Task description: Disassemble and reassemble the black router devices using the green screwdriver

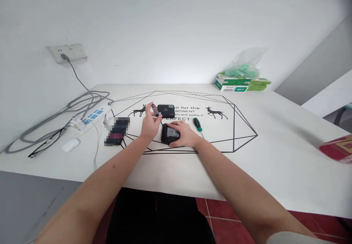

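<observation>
My left hand grips a screwdriver with a clear reddish handle, its shaft slanting down toward a black device. That black device, with a label on its upper face, lies on the white table under my right hand, whose fingers rest on its top and edge. Just behind it sits a second black box with a small sticker at one corner. To the right of my right hand lies a green-handled screwdriver. Whether the left screwdriver's tip touches the device is hard to tell.
On the left are a power strip, coiled grey cable, glasses, a white mouse and a blurred-out dark item. Green boxes with a plastic bag stand at back right; a red item sits far right.
</observation>
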{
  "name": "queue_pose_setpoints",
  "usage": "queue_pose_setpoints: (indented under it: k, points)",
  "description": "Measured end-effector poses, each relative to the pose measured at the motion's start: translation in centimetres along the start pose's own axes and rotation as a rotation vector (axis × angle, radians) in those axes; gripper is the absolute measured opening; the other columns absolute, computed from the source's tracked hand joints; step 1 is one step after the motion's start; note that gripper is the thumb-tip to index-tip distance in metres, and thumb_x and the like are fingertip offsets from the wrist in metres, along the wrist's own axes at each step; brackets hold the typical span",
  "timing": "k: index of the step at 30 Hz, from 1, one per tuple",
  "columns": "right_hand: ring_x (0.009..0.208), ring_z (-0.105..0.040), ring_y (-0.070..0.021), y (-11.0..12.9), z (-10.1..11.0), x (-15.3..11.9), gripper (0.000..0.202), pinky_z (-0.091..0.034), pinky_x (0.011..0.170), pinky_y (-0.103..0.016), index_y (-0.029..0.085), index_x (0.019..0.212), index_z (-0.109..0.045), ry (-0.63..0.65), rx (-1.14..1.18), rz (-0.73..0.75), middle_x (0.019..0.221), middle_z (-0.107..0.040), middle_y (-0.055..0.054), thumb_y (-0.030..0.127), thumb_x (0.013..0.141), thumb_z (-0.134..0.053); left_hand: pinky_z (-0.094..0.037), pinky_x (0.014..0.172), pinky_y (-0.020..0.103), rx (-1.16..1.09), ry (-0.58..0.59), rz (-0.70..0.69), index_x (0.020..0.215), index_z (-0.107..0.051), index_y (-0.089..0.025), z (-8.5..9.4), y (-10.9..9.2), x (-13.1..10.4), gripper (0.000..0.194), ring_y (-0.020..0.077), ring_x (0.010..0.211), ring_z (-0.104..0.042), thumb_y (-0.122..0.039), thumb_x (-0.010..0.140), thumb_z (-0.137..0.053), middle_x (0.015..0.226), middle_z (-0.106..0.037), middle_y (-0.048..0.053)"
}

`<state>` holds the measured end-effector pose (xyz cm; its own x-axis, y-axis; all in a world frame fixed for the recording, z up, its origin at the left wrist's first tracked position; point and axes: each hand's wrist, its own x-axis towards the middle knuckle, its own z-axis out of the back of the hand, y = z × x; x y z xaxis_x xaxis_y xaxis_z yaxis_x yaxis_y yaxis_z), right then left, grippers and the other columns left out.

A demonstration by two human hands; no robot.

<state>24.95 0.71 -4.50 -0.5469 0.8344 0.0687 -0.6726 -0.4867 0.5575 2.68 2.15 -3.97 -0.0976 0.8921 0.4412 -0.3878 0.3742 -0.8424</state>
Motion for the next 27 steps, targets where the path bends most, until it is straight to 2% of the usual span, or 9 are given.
queue_pose_setpoints:
  k: [6, 11, 16, 20, 27]
  points:
    - [0.152, -0.045, -0.0427, -0.2, -0.4, -0.5, 0.104, -0.033, 0.129, -0.065, 0.026, 0.161, -0.058, -0.043, -0.022, -0.006, 0.169, -0.054, -0.013, 0.058, 0.069, -0.091, -0.059, 0.068, 0.031, -0.038, -0.003, 0.08, 0.171, -0.029, -0.029, -0.7, -0.2, 0.6, 0.077, 0.0212, 0.07, -0.077, -0.027, 0.103, -0.067, 0.083, -0.072, 0.0]
    - [0.152, -0.046, -0.0428, -0.2, -0.4, -0.5, 0.102, -0.032, 0.13, -0.064, 0.025, 0.16, -0.059, -0.038, -0.026, 0.009, 0.168, -0.055, -0.014, 0.058, 0.069, -0.09, -0.059, 0.059, 0.026, -0.154, -0.063, 0.197, 0.172, -0.023, -0.028, -1.3, 0.1, 0.9, 0.084, 0.0194, 0.067, -0.078, -0.033, 0.102, -0.069, 0.09, -0.072, 0.0]
    - [0.156, -0.042, -0.0445, -0.1, -0.1, -0.4, 0.103, -0.029, 0.131, -0.067, 0.025, 0.16, -0.059, -0.03, -0.016, 0.006, 0.167, -0.055, -0.015, 0.062, 0.068, -0.09, -0.059, 0.054, 0.023, -0.27, -0.109, 0.234, 0.171, -0.02, -0.028, -1.4, 0.4, 1.0, 0.087, 0.0165, 0.065, -0.078, -0.033, 0.099, -0.069, 0.101, -0.073, 0.003]
    - [0.155, -0.042, -0.0434, -0.2, 0.1, -0.3, 0.105, -0.027, 0.132, -0.065, 0.025, 0.159, -0.059, -0.013, 0.005, 0.01, 0.166, -0.055, -0.015, 0.062, 0.067, -0.091, -0.057, 0.052, 0.021, -0.278, -0.074, 0.246, 0.17, -0.023, -0.029, -1.1, 0.9, 1.6, 0.089, 0.016, 0.063, -0.078, -0.031, 0.095, -0.072, 0.102, -0.074, 0.002]
    - [0.149, -0.044, -0.0418, -0.3, 0.8, 0.0, 0.102, -0.033, 0.128, -0.063, 0.028, 0.154, -0.06, 0.03, 0.027, 0.007, 0.159, -0.059, -0.012, 0.059, 0.063, -0.095, -0.058, 0.051, 0.022, -0.264, -0.025, 0.224, 0.17, -0.027, -0.025, -0.7, 1.6, 2.5, 0.087, 0.0167, 0.059, -0.076, -0.027, 0.095, -0.072, 0.09, -0.073, -0.001]
